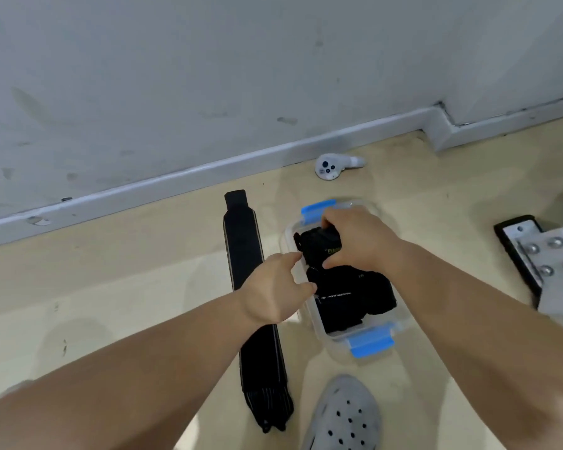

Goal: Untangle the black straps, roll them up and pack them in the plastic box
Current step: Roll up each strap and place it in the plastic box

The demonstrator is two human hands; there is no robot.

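Right hand (359, 241) curled over a roll (319, 245), thumb and fingers pinching it, far end of box (307, 319). Left hand (273, 287) loose, forefinger out to that roll, thumb at box rim. More rolls (355, 297) fill near end. Flat strap (241, 254) on floor, just left of box

One wide-angle view, from the person's head, faces forward and steeply down at the floor (127, 287). Both arms reach in from the bottom corners. The left hand (273, 287) and right hand (358, 241) meet at the box (369, 343) just right of centre, near enough to show lettering on the straps (348, 297). The wall (208, 76) fills the upper half.
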